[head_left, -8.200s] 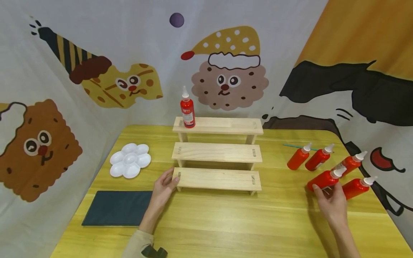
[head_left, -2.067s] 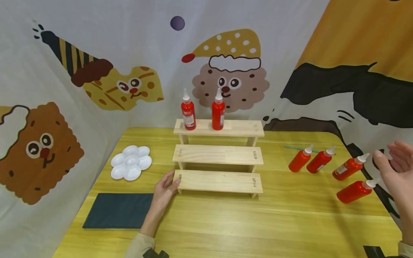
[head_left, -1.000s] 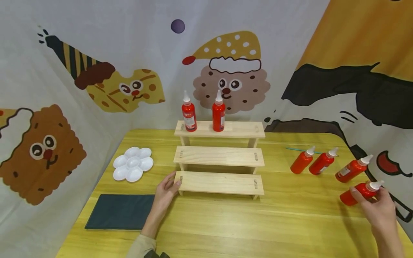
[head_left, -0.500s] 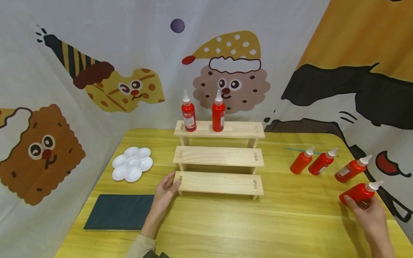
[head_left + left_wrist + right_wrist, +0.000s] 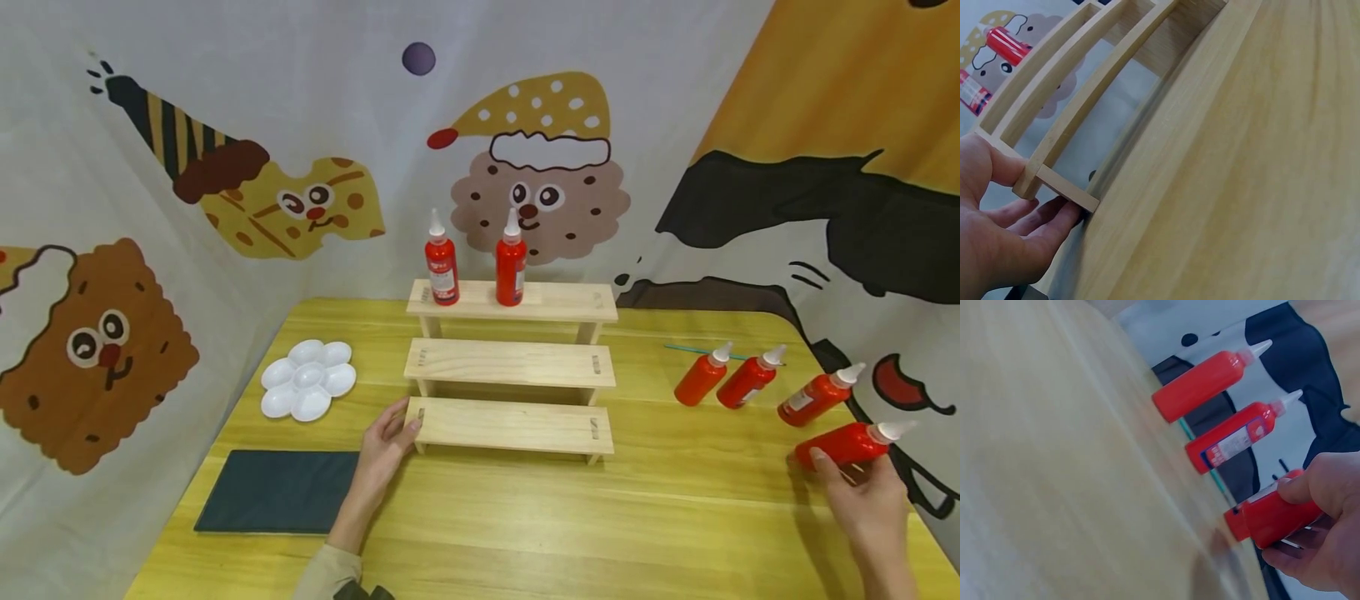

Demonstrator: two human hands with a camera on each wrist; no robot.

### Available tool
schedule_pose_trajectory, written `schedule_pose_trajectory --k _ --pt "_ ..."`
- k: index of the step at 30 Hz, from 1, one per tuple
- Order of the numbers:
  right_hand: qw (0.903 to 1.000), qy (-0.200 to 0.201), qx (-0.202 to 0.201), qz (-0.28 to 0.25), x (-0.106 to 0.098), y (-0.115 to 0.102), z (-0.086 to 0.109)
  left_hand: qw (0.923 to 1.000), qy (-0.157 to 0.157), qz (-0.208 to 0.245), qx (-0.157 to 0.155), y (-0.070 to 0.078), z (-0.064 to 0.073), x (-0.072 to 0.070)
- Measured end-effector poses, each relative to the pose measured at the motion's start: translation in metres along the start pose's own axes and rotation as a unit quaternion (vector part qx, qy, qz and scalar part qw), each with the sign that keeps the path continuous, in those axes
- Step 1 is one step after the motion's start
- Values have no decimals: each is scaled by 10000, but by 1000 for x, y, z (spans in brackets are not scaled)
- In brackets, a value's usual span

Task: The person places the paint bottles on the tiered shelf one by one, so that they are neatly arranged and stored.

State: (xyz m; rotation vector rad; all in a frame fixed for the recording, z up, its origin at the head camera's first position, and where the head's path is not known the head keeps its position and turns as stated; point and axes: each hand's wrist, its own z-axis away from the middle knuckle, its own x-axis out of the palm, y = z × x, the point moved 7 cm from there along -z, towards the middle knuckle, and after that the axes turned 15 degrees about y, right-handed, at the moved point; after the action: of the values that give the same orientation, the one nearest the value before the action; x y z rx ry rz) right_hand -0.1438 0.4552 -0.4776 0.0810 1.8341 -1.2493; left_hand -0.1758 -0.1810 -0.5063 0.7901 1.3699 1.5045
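My left hand grips the left end of a three-step wooden display stand, thumb on the lowest step; the left wrist view shows fingers curled at its end support. At the right side of the table, my right hand holds a red squeeze bottle with a white pointed nozzle. The thumb lies on one side and the fingers on the other. In the right wrist view this bottle partly hides another, and its base looks slightly off the table. Two like bottles stand upright on the top step.
Three more red bottles stand right of the stand, with a thin teal brush behind them. At left lie a white flower-shaped palette and a dark rectangular mat. A printed cloth hangs behind the table.
A second bottle has come onto the top step since the earliest frame. My right hand has returned to the right, taken hold of another bottle and raised it slightly. My left hand stays put.
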Motion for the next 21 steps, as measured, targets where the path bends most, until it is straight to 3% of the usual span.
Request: schedule_pose_trajectory --k 10,21 --pt "9996 212 19 -188 -14 -34 8 10000 -17 -6 77 1 -1 1" --pt "9980 311 -302 -457 -25 -70 27 9998 -5 -64 168 1 -1 1"
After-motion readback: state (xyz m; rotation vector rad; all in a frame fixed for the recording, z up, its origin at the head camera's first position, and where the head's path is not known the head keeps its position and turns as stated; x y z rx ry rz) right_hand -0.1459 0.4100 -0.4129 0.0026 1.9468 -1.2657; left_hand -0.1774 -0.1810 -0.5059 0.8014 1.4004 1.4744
